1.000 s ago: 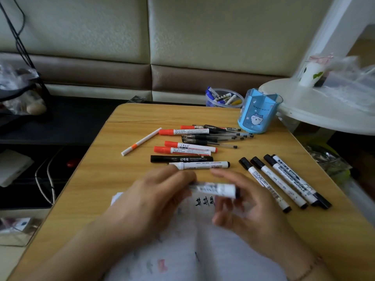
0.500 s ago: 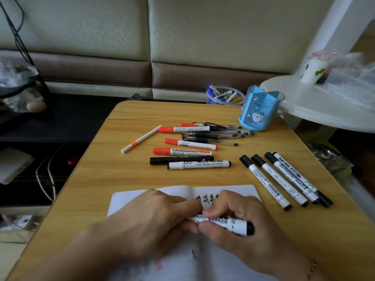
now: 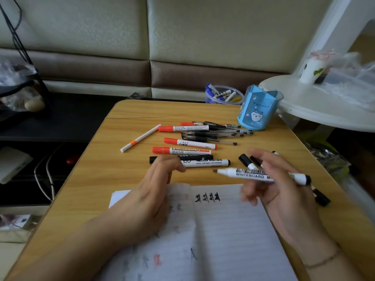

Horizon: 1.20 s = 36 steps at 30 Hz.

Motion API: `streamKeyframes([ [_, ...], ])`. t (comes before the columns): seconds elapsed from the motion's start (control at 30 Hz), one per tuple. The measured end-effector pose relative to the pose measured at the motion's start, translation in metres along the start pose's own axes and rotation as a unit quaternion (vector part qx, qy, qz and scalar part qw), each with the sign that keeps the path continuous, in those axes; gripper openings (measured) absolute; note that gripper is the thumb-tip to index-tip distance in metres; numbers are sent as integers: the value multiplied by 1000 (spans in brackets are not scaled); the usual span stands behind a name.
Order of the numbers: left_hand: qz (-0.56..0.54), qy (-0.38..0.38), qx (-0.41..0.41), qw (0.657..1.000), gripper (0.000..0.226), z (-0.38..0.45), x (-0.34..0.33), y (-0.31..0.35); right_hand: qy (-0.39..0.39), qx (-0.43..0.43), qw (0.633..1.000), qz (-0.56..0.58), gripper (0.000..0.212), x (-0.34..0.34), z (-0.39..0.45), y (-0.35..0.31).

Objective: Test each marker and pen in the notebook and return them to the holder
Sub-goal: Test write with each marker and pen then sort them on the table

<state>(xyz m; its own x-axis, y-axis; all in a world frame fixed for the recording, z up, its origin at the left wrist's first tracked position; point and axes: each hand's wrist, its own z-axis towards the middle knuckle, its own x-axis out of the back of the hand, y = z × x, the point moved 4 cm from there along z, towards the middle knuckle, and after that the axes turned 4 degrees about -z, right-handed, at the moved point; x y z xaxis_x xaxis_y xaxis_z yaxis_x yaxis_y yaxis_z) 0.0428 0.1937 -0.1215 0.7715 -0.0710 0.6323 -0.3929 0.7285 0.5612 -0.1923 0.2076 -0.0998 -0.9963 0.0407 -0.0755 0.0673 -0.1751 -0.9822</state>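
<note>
Uncapped since before, "WHITEBOARD" marker (image 3: pixel 261 175) is gripped by right hand (image 3: pixel 284 191); left hand (image 3: pixel 150 191), curled, pinches something unseen.

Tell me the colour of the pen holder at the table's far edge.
The pen holder is light blue with a small white cartoon animal on its front, seen in the head view.

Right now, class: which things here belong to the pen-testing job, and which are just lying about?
Job:
right hand holding uncapped whiteboard marker
left hand
notebook
blue holder
red markers
black pens

Lying about:
white cup
round side table
clear tub of pens
</note>
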Motion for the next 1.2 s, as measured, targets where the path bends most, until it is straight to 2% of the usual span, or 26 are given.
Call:
streamKeyframes([
  [0.03,1,22,4,1000,90,2,-4,-12,-17,-19,1000,-13,50,0,0,1],
  [0.1,-20,25,44,998,92,7,-12,-40,-29,-30,994,-96,43,1,0,4],
  [0.17,-53,14,93,994,92,9,-13,-54,6,-17,981,-195,25,3,0,8],
  [0.23,-47,-22,119,991,83,0,-6,-37,25,3,973,-230,10,2,0,15],
  [0.3,-34,-26,68,997,81,-9,-3,-10,42,12,972,-230,19,1,-1,20],
  [0.43,-40,-25,40,998,84,-7,-2,1,55,18,965,-255,32,3,-3,23],
  [0.6,-73,-35,25,996,93,-5,-1,1,42,16,958,-284,30,3,0,26],
  [0.73,-51,-30,31,998,84,-5,-3,-3,35,21,951,-307,29,1,1,26],
  [1.0,-27,-42,35,998,97,-5,-1,0,36,15,949,-314,31,2,1,26],
  [1.2,-55,-39,41,997,76,-4,-1,-6,36,9,955,-294,34,3,3,28],
])
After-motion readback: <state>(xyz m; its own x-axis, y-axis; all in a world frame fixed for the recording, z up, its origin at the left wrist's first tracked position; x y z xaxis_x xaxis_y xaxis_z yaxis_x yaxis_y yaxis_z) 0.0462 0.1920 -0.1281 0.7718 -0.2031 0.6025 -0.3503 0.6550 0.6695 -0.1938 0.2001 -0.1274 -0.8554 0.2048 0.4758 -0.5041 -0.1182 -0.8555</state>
